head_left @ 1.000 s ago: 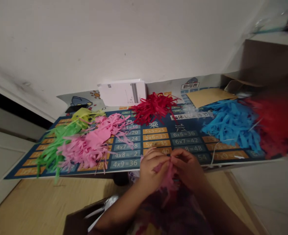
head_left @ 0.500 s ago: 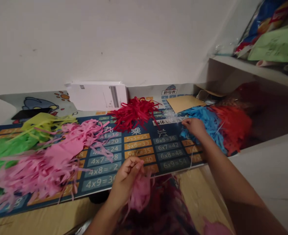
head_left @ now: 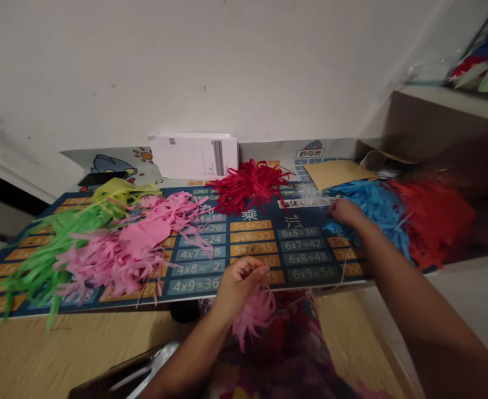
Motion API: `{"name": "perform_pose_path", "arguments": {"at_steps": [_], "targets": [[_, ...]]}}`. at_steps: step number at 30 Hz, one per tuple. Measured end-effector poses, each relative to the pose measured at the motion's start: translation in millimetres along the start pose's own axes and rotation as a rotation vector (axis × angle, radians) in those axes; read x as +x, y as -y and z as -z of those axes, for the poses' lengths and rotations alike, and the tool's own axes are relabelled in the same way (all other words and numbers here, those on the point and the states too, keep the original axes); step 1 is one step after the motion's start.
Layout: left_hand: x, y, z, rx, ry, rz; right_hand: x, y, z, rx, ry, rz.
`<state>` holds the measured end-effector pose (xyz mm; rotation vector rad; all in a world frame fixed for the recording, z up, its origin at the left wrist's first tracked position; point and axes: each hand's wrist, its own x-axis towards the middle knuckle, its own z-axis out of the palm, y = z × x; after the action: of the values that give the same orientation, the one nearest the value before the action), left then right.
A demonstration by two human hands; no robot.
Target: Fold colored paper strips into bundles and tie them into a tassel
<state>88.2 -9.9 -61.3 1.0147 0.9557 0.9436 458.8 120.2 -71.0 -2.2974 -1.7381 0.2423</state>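
Observation:
My left hand (head_left: pixel 244 285) is pinched shut at the table's front edge on the top of a pink paper tassel (head_left: pixel 254 316), whose fringed strips hang over my lap. Farther back, my right hand (head_left: pixel 345 213) has its fingers pressed together at the left side of a blue fringed paper bunch (head_left: pixel 370 208). What those fingers hold, if anything, is too small to make out. A thin pale thread (head_left: pixel 344 269) runs below this hand to the table edge; whether it reaches the fingers I cannot tell. Clear crinkled plastic (head_left: pixel 310 194) lies just left of them.
A printed multiplication mat (head_left: pixel 250 252) covers the table. Pink (head_left: pixel 114 257), green (head_left: pixel 46 260), yellow (head_left: pixel 121 194) and red (head_left: pixel 247 188) fringed bunches lie on it. Orange-red fringe (head_left: pixel 430 221) sits far right beside a shelf (head_left: pixel 455 102). A white package (head_left: pixel 194 158) leans against the wall.
The camera view has swung left, so the table things appear farther right. My left hand still grips the pink tassel, whose strips now spread wider. My right hand stays by the blue bunch.

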Motion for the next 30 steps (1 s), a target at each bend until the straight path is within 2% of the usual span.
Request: {"name": "perform_pose_path", "arguments": {"at_steps": [3,5,7,9,10,12,13,14,16,18,20,22,26,30], "targets": [[0,3,1.5,-0.008,-0.001,-0.018,-5,10,9,-0.028,0.006,-0.043],[0,4,2.4,-0.024,-0.001,-0.022,-19,23,16,-0.025,-0.044,-0.041],[-1,4,2.6,-0.032,-0.004,-0.024,-44,43,21,0.004,-0.11,0.014],[-1,3,1.9,-0.036,-0.01,-0.022,-81,68,19,0.102,-0.142,0.132],[-1,2,1.2,-0.032,-0.013,-0.024,-103,82,15,0.179,-0.13,0.209],[-1,2,0.0,-0.013,-0.017,-0.036,-148,108,-1,0.588,-0.033,0.427],[-2,2,-0.4,0.004,-0.008,-0.045,-168,120,-11,0.754,0.004,0.456],[-2,2,-0.5,0.023,0.002,-0.055,-184,130,-21,0.877,0.036,0.417],[-3,4,0.5,0.053,0.005,-0.082,-206,144,-40,1.074,0.072,0.247],[-3,6,3.0,0.085,-0.011,-0.115,-215,150,-51,1.19,0.106,0.082],[-4,8,6.0,0.145,-0.017,-0.158,-216,151,-54,1.233,0.137,0.007],[-5,7,8.6,0.279,-0.004,-0.238,-216,151,-52,1.207,0.146,-0.01],[-7,1,10.2,0.606,-0.018,-0.5,-217,147,-48,1.069,0.1,0.003],[-10,-6,12.8,0.741,0.061,-0.654,-218,140,-53,0.957,0.064,0.056]]}}
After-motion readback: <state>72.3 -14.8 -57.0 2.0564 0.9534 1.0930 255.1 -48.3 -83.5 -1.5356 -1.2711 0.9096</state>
